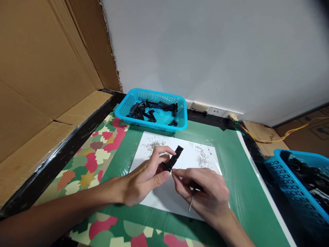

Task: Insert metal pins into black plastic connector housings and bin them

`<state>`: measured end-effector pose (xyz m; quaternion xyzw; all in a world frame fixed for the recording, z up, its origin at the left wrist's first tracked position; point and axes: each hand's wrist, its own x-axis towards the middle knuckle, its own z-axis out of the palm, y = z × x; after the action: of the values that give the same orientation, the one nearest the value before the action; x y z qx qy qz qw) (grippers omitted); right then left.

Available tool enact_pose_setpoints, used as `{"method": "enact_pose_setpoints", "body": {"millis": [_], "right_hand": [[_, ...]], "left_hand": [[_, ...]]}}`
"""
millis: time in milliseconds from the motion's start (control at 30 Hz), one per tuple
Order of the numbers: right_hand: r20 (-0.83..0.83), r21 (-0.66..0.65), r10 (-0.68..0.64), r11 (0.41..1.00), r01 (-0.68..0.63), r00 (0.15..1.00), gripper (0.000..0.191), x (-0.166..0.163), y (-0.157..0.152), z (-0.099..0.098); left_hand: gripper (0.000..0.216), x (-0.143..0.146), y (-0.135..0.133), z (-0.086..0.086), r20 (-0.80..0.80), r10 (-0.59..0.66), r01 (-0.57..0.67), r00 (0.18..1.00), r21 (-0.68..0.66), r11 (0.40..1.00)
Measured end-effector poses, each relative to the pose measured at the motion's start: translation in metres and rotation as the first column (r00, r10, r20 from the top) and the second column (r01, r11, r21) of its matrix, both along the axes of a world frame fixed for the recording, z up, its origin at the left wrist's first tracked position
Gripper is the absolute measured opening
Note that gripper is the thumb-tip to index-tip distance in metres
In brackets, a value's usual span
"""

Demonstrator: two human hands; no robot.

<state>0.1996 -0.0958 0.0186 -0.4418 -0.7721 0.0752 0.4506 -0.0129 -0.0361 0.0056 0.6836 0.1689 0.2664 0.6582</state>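
My left hand (150, 169) is closed around a long, narrow black plastic part (174, 158), which tilts up to the right over a white sheet of paper (156, 195). At the part's lower end, the thumb and forefinger of my right hand (203, 192) are pinched together; whatever tiny thing sits at their tips is too small to name. A thin metal rod (191, 201) sticks out below the curled fingers of that hand. Small wire-like metal pieces lie on the paper in one pile (154, 145) at the left and another pile (202, 159) at the right.
Behind the paper stands a blue basket (151, 126) with several black plastic parts (144, 111). Another blue basket (282, 178) of black parts is at the right. A green mat (246, 185) covers the table. Cardboard (46, 61) walls the left; sockets (216, 110) and yellow wires (269, 140) run behind.
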Motion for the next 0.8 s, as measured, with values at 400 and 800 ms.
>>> {"method": "enact_pose_setpoints", "body": {"millis": [400,800], "right_hand": [[-0.052,-0.087,0.069,0.994,-0.073,0.996,0.012,0.001,0.001,0.001],[0.160,0.034,0.030,0.999,-0.035,0.987,0.024,0.016,0.007,-0.007]], "left_hand": [[0.036,0.001,0.000,-0.005,0.093,-0.034,0.045,0.995,-0.126,0.991],[0.031,0.003,0.009,-0.006,0.175,-0.027,0.126,0.984,-0.582,0.803]]}}
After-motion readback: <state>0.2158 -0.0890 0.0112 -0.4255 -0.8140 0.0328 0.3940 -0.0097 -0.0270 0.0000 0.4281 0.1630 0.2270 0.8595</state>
